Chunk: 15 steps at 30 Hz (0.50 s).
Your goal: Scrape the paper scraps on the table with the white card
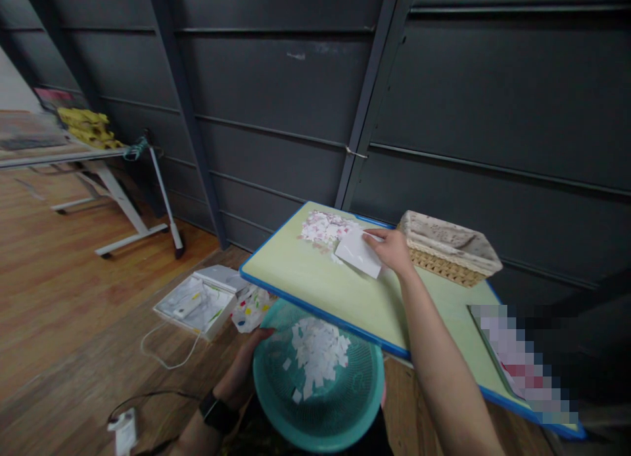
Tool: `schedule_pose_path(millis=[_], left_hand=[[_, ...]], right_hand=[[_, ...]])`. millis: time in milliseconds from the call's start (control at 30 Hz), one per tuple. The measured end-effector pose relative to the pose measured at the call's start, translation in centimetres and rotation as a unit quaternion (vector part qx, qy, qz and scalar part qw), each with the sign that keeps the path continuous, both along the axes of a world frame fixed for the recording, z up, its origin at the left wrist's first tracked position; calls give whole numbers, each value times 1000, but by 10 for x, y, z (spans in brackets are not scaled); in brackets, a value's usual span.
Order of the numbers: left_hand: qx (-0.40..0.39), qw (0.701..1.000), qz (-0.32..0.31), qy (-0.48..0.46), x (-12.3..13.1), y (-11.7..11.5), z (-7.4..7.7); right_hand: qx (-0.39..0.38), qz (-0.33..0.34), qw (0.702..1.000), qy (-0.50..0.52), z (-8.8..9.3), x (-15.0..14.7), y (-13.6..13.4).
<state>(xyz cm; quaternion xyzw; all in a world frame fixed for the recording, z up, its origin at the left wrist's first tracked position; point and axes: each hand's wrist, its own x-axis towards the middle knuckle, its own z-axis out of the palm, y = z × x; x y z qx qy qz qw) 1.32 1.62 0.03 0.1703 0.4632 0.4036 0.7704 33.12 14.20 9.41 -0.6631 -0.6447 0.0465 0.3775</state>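
My right hand (393, 249) reaches across a pale green table (315, 282) with a blue edge and grips a white sheet of paper (358, 253), whose edge lies against a pile of small paper scraps (323, 228). Below the table's front edge, my left hand (246, 364) grips the rim of a teal plastic basket (325, 410). Several white paper scraps (317, 355) lie inside that basket. A dark watch sits on my left wrist.
A lined wicker basket (448, 248) stands at the table's far right. On the wooden floor lie an open white box (202, 301), a plastic bag (250, 309) and a white cable. A white-legged table (113, 180) stands far left. A dark panelled wall is behind.
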Motion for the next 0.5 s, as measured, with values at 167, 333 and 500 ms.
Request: schedule_pose_path(millis=[167,333,500], left_hand=[[-6,1000,-8,11,1,0,1],[-3,1000,-3,4,1,-1,2],[-21,1000,-11,11,0,-1,2]], right_hand=[[-21,30,999,0,1,-2,-1],[-40,52,998,17,5,4,-5],[-61,83,992,67,8,4,-8]])
